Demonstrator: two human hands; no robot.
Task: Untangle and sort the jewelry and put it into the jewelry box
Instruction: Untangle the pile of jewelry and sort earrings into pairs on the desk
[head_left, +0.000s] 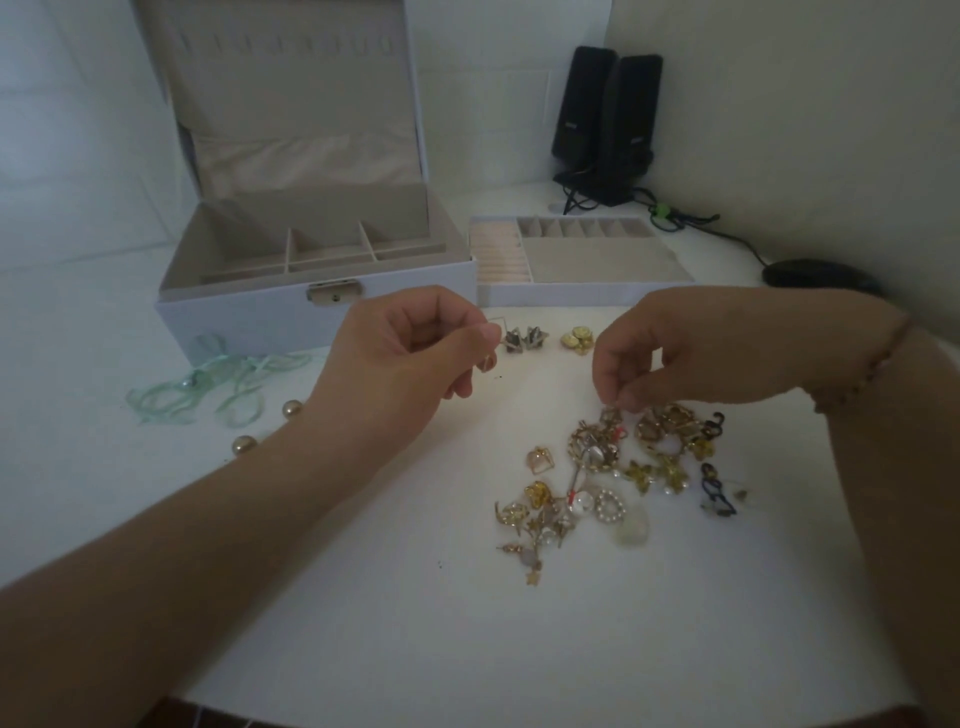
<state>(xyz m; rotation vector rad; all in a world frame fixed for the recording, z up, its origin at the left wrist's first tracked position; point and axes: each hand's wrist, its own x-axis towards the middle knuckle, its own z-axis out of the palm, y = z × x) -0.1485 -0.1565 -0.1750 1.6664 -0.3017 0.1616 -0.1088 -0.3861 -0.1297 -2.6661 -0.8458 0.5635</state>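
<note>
Head view: both hands work over a white table (363, 597).
Left hand (410, 353): fingers curled, thumb and forefinger pinching a thin gold earring (487, 362) that hangs just below the fingertips.
Right hand (691, 348): fingertips bunched, pinching a piece at the top edge of the jewelry pile (613, 478).
Star earrings (521, 339): just right of the left fingertips.
Gold flower studs (576, 339): between the two hands.
Jewelry box (311, 260): open, beyond the left fingers.
Tray (582, 260): beyond the right fingers, touching the box.
</note>
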